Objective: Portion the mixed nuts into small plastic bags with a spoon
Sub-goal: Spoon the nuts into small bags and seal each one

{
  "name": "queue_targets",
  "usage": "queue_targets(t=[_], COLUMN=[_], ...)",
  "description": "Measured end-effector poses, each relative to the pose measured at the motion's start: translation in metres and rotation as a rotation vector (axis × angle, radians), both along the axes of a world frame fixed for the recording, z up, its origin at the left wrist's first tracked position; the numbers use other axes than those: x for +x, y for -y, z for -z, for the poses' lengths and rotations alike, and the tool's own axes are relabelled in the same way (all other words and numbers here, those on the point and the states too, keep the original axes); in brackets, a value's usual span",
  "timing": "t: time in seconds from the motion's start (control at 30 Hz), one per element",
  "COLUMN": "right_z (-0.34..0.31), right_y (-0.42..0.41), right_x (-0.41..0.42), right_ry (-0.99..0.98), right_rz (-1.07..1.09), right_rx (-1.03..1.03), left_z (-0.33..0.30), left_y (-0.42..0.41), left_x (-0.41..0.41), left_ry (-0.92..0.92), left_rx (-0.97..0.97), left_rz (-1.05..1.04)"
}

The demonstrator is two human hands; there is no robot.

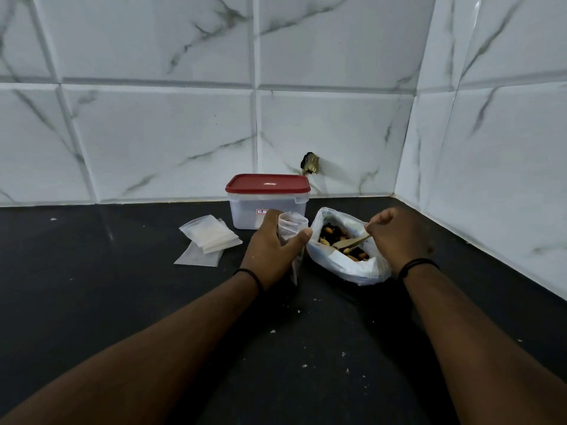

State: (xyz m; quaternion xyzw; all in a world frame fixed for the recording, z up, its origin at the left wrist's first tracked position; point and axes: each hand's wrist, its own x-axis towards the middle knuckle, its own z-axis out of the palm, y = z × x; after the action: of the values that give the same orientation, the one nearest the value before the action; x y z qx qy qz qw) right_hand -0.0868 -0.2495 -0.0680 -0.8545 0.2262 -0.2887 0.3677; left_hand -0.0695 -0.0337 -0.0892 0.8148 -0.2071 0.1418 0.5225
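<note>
A large white plastic bag [365, 268] lies open on the black counter, and mixed nuts [333, 233] show inside it. My right hand [399, 237] grips the handle of a wooden spoon [349, 241], whose bowl dips into the nuts. Just left of that bag, my left hand [270, 250] holds a small clear plastic bag [293, 223] upright with its mouth open. I cannot tell what is inside the small bag.
A pile of empty small bags [208, 237] lies to the left on the counter [122, 286]. A clear container with a red lid [267, 183] stands behind my hands by the tiled wall. Another tiled wall closes the right side. Crumbs dot the counter.
</note>
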Motion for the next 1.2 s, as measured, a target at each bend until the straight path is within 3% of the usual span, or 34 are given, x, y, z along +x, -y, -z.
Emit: queue_targets(t=[0.07,0.2,0.33,0.43,0.53,0.63,0.8,1.03,1.2], right_z=[-0.008,-0.020,-0.019,-0.015,-0.018,-0.020,-0.018,-0.017,-0.015], right_y=[-0.007,-0.031,-0.042,-0.039,-0.049,-0.063,-0.063,-0.053,-0.053], right_x=[-0.006,-0.016,-0.019,-0.017,-0.019,-0.025,-0.023,-0.020,-0.019], right_ry=[0.060,0.290,0.180,0.249,0.364,0.299,0.062,0.224,0.243], right_rz=[0.054,-0.049,-0.046,-0.105,-0.315,-0.468,-0.505,-0.471,-0.522], right_rx=[-0.198,-0.327,-0.486,-0.455,-0.322,-0.270,-0.355,-0.082,-0.102], left_z=[0.000,0.000,0.000,-0.001,-0.002,-0.002,-0.002,0.001,-0.003], left_y=[0.000,0.000,0.000,0.001,0.002,0.004,0.007,0.005,-0.001], left_x=[0.000,-0.001,0.000,-0.001,-0.002,-0.004,-0.005,-0.007,-0.005], left_ry=[-0.010,0.003,-0.017,-0.025,-0.004,0.040,0.095,0.134,0.276], left_rx=[-0.025,-0.062,-0.050,-0.034,-0.004,0.036,0.038,-0.065,-0.163], left_rz=[0.016,0.028,0.036,0.038,0.003,-0.025,-0.033,0.090,-0.005])
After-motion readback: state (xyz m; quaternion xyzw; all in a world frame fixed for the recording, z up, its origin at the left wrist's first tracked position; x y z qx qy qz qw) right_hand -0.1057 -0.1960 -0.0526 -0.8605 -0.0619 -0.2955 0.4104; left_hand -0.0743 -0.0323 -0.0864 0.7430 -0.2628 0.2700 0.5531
